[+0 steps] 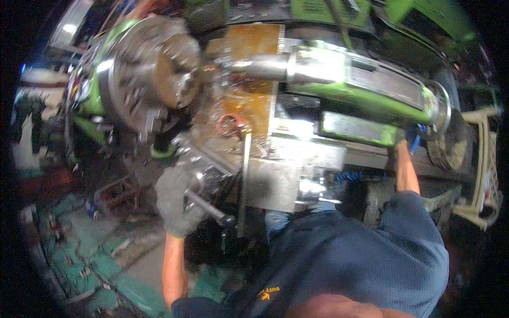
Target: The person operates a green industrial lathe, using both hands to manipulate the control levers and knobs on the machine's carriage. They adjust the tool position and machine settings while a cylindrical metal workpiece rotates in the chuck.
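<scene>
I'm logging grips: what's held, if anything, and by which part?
Left hand is at the inner end of the metal lever, grip unclear; right hand: cannot tell.

The floor (140, 289) spreads across the lower left of the frame, a worn green-teal, patchy with grey and brown, strewn with dark scraps and thin lines that could be cables. Above it, left of centre, sits a reddish metal frame (119, 193), and nearer the left edge a dark red patch (47, 181) too blurred to make out. Up in the upper left a pale panel (69, 29) catches a hard white glare, with whitish, cluttered shapes lower down along that side. Over at the right edge stands what looks like a cream chair (483, 159), curved by the lens. Deep shadow fills the lower right.
</scene>
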`<state>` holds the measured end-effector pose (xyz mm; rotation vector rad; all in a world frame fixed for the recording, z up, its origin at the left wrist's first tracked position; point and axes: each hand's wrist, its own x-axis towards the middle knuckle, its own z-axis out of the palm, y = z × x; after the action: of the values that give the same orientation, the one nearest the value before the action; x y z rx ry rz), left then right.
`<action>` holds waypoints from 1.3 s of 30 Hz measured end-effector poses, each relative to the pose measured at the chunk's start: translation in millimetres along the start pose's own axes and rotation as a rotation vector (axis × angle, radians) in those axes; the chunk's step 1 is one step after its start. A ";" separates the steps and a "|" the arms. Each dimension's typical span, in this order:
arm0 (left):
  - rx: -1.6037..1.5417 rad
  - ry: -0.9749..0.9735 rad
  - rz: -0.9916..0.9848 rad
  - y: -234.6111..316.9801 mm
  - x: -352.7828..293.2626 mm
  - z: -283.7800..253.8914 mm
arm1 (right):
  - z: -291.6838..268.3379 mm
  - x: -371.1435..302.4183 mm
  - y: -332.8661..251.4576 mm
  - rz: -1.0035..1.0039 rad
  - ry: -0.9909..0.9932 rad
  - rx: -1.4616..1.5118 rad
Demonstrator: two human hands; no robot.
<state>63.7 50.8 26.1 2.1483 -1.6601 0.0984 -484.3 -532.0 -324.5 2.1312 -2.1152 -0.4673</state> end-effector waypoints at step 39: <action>-0.206 0.074 0.055 -32.7 -18.1 43.5 | -13.1 -113.4 12.6 0.264 0.099 0.347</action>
<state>80.7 57.7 -28.2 1.9248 -1.6125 0.0211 -491.0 -422.0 -292.2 1.9311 -2.5191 0.0342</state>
